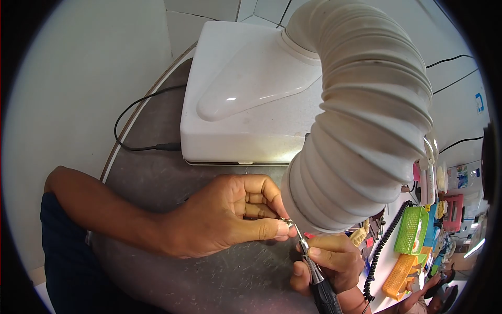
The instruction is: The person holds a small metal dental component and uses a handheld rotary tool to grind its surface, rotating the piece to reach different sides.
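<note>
My left hand [225,217] reaches in from the left, its thumb and fingertips pinching a small shiny metal piece [286,222]. Its exact kind is too small to make out, and fingertips cover part of it. In my right hand [337,259] is a rotary handpiece [316,275] with a silver nose and a black body, gripped like a pen. The slim tip of the handpiece points up and left, at or very near the metal piece. Both hands are just below the mouth of a ribbed white hose [366,141].
A white boxy machine [251,94] stands behind my hands, with a black cable [123,136] at its left. Under them is a scratched dark work surface [209,277]. To the right are a coiled black cord [379,256], a green basket [413,230], an orange basket [400,275] and another person [431,290].
</note>
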Available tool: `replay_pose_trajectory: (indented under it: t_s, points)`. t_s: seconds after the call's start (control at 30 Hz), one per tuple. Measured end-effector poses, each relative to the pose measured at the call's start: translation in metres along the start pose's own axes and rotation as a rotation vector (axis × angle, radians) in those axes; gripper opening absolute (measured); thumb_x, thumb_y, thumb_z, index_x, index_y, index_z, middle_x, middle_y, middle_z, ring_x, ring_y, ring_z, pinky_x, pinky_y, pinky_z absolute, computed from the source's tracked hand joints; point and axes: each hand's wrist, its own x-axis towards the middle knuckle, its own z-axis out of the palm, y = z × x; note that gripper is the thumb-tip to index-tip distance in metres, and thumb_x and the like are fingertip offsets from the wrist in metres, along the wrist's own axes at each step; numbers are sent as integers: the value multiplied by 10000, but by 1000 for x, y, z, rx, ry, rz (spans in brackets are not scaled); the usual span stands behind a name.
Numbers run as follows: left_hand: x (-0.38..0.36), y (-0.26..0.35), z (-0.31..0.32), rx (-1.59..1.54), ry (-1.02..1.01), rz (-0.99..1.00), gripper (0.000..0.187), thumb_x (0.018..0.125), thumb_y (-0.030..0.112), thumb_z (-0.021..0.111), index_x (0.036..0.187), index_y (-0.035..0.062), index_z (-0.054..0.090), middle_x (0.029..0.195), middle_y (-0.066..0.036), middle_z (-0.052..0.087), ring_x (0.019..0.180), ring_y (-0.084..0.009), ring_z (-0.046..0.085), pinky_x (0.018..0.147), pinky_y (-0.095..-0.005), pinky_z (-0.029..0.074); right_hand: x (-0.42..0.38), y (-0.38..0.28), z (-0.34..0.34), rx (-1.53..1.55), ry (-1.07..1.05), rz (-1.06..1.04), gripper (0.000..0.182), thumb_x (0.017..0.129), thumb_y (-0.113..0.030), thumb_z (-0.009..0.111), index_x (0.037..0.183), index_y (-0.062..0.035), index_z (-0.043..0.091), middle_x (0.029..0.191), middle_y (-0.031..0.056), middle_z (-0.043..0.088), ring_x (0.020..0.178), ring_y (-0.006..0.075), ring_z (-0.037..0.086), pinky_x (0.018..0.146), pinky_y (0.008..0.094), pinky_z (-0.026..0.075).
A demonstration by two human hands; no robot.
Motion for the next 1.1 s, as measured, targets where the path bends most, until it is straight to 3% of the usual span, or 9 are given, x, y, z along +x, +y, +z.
replay_pose_trajectory:
  t_s: [0.43, 1.1]
  points:
    - [0, 2, 1, -55, 9, -55, 161, 853, 19, 633, 947, -41, 516, 947, -145, 628, 899, -150, 635, 819, -240, 539, -2, -2, 1, -50, -11, -1, 417, 722, -127, 735, 1066, -112, 499, 838, 78, 609, 682, 204, 625, 604, 289, 505]
    - [-2, 0, 0, -52, 6, -42, 158, 867, 62, 638, 925, -31, 523, 920, -122, 631, 891, -140, 625, 812, -238, 526, -1, -3, 3, -80, -4, -20, 420, 720, -123, 740, 1055, -106, 488, 831, 67, 605, 693, 205, 615, 607, 295, 507]
